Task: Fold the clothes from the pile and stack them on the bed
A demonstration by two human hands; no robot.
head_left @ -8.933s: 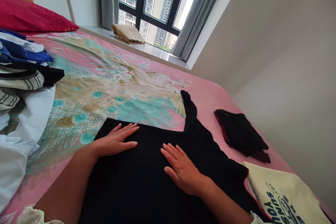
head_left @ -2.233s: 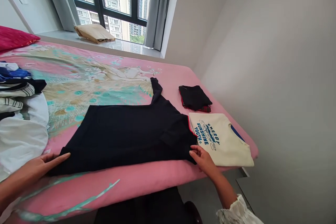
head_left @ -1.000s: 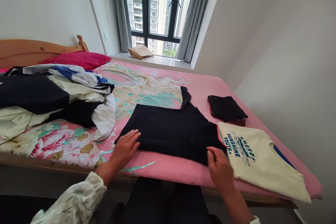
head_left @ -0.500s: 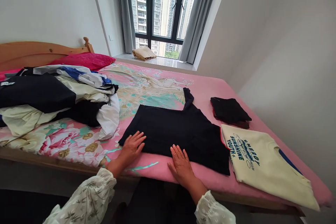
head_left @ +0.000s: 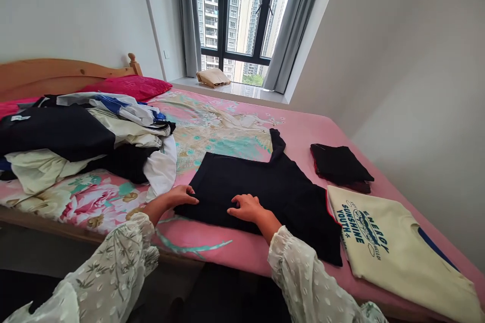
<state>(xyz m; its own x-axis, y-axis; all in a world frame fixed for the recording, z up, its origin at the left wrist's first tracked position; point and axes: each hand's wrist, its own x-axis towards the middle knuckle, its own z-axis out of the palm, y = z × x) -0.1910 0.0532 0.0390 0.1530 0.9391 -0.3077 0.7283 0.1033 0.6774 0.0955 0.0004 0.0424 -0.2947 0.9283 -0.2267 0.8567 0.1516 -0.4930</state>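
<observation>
On the near side of a pink floral bed point(head_left: 310, 121), a black top point(head_left: 257, 176) lies flat, hem to the left, one sleeve pointing towards the far side. The left hand point(head_left: 174, 199) is at the hem, close to its near corner, thumb and curled fingers slightly apart; the right hand point(head_left: 252, 209) is over the top's near half, thumb and forefinger parted. Whether either touches the cloth, I cannot tell. At right lie a folded cream T-shirt point(head_left: 401, 247) printed "SUNSHINE YOUTH" and, beyond it, a folded black garment point(head_left: 340, 164); at left, a heap of clothes point(head_left: 71, 133)

clothes heap point(head_left: 79, 133) left of shirt point(head_left: 265, 179)
</observation>
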